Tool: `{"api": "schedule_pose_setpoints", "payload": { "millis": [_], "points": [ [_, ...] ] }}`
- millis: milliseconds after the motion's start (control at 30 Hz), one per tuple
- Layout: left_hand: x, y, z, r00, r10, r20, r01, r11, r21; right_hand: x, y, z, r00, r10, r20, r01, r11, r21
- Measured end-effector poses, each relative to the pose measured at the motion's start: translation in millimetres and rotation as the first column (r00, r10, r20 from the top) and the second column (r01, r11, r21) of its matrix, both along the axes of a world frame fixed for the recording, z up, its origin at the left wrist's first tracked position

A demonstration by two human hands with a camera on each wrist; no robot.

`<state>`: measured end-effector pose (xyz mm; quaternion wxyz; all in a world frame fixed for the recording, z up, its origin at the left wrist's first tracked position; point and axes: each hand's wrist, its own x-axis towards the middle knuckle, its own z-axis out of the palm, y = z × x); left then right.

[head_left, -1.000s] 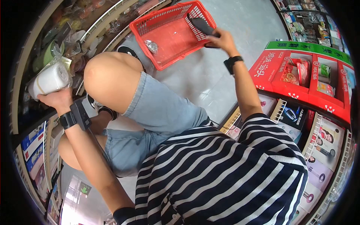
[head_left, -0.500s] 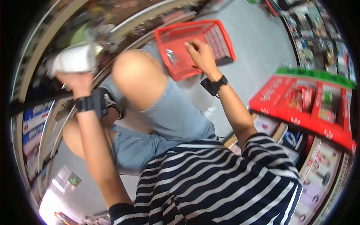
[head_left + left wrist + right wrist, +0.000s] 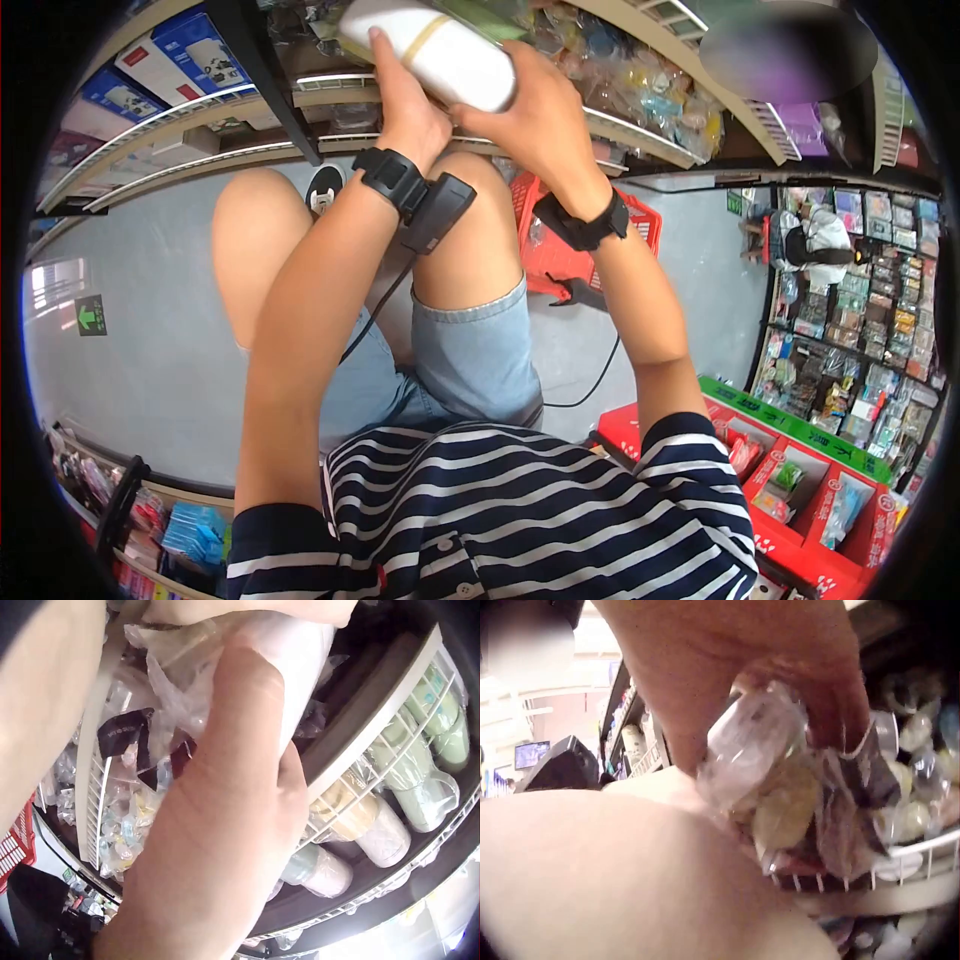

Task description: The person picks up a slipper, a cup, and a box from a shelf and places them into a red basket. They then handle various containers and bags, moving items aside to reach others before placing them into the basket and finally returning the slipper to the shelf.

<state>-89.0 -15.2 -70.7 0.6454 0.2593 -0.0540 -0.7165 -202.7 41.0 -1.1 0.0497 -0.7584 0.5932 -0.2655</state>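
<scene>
A white, rounded cylinder point(image 3: 450, 62) with a tan band round it is held up in front of the shelf. My left hand point(image 3: 412, 112) grips its near side, thumb laid along it. Gripping its right end is my right hand point(image 3: 548, 118), thumb below and fingers over the far side, mostly hidden. In the left wrist view, the left thumb point(image 3: 244, 697) presses the white surface, with clear wrap beside it. In the right wrist view, crinkled clear plastic point(image 3: 761, 742) shows between the right thumb and fingers.
A red shopping basket point(image 3: 560, 262) stands on the floor beyond my right forearm. Shelves of plastic-wrapped goods point(image 3: 650, 85) run across the front. Red display bins point(image 3: 790, 490) stand at lower right. Another person point(image 3: 825, 245) is farther off at the right shelving.
My right hand has left the basket's dark handle and come over to grip the white cylinder. The left hand has brought the cylinder in front of me, and the head view has turned.
</scene>
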Motion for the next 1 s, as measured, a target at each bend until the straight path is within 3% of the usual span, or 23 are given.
{"api": "schedule_pose_setpoints", "payload": {
  "millis": [100, 133, 200, 267, 333, 367, 400, 433, 467, 500, 533, 567, 633, 700, 767, 867, 933, 967, 1000],
  "points": [
    [0, 3, 0, 0.992, 0.027, -0.120, -0.029, 1.000, -0.011, -12, 8, 15, 1.000, -0.016, 0.002, 0.016, 0.990, -0.140],
    [-1, 2, 1, 0.993, 0.035, -0.113, -0.031, 0.999, 0.030, -18, 15, 24, 0.998, -0.023, 0.053, 0.029, 0.993, -0.118],
    [-2, -2, 0, 0.996, 0.026, -0.086, -0.022, 0.999, 0.047, -28, 41, 49, 0.929, -0.195, 0.316, 0.157, 0.977, 0.143],
    [-7, -13, -21, 0.999, 0.017, -0.051, -0.012, 0.996, 0.092, -78, 63, 41, 0.899, -0.140, 0.416, 0.076, 0.983, 0.168],
    [-6, -20, -24, 0.999, -0.008, -0.051, 0.014, 0.994, 0.113, -132, 98, 19, 0.809, -0.204, 0.552, -0.015, 0.930, 0.367],
    [-8, -19, -27, 0.998, -0.036, -0.049, 0.042, 0.989, 0.141, -160, 121, -9, 0.668, -0.263, 0.696, -0.058, 0.914, 0.401],
    [-10, -19, -25, 0.999, 0.010, -0.031, -0.006, 0.992, 0.127, -193, 148, -44, 0.593, -0.345, 0.727, -0.073, 0.876, 0.476],
    [-5, -15, -21, 0.996, -0.055, -0.063, 0.059, 0.997, 0.059, -220, 180, -78, 0.423, -0.453, 0.785, -0.114, 0.833, 0.541],
    [-4, -15, -19, 0.996, -0.088, -0.020, 0.089, 0.994, 0.058, -239, 211, -119, 0.274, -0.524, 0.806, 0.009, 0.840, 0.543],
    [-4, -11, -6, 0.992, -0.119, 0.027, 0.116, 0.988, 0.098, -227, 229, -127, 0.101, -0.667, 0.739, 0.153, 0.744, 0.650],
    [-2, -3, 0, 0.987, -0.156, -0.025, 0.157, 0.987, 0.025, -250, 248, -155, 0.010, -0.797, 0.604, 0.118, 0.601, 0.791],
    [0, 0, 5, 0.981, -0.183, -0.073, 0.178, 0.982, -0.063, -269, 265, -189, -0.060, -0.830, 0.554, 0.099, 0.547, 0.831],
    [0, -1, 1, 0.980, -0.192, -0.043, 0.188, 0.978, -0.089, -263, 269, -229, -0.054, -0.928, 0.369, 0.285, 0.340, 0.896],
    [1, -8, -3, 0.981, -0.191, -0.019, 0.187, 0.974, -0.125, -240, 253, -254, -0.062, -0.897, 0.438, 0.401, 0.379, 0.834],
    [4, -11, -9, 0.961, -0.248, 0.125, 0.242, 0.968, 0.061, -222, 230, -274, -0.075, -0.865, 0.497, 0.421, 0.424, 0.802],
    [-4, -8, -11, 0.974, -0.188, 0.130, 0.182, 0.982, 0.054, -207, 202, -290, -0.056, -0.884, 0.463, 0.319, 0.424, 0.848],
    [-3, -2, 6, 0.978, -0.179, 0.104, 0.170, 0.981, 0.091, -207, 173, -299, 0.195, -0.909, 0.368, 0.435, 0.417, 0.798],
    [-4, -5, 2, 0.982, -0.157, 0.109, 0.147, 0.985, 0.090, -209, 159, -300, 0.449, -0.840, 0.305, 0.574, 0.533, 0.621],
    [-5, -9, -5, 0.984, -0.140, 0.113, 0.132, 0.988, 0.078, -200, 137, -277, 0.539, -0.736, 0.409, 0.588, 0.677, 0.443]
  ]
}}
